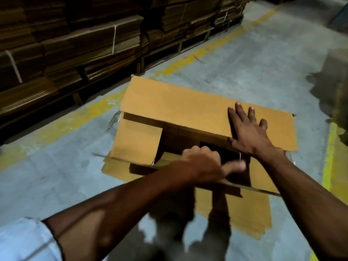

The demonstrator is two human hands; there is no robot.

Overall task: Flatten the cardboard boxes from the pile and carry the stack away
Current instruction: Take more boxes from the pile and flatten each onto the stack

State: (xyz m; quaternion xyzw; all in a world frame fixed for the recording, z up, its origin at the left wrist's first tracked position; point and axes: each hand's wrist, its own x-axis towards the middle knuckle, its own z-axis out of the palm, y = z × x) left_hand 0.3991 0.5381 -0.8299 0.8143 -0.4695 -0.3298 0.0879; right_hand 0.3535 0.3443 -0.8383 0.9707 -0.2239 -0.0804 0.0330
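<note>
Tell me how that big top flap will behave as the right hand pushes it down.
The top flap will probably hinge down along its crease rather than bend, since it looks like a flat, stiff sheet. It likely feels light: the right hand presses it with straight fingers alone. It may spring back once released.

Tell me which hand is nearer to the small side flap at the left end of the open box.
Left. The left hand grips the box's near edge, a short way right of the small side flap. The right hand presses flat on the long far flap, farther right.
</note>
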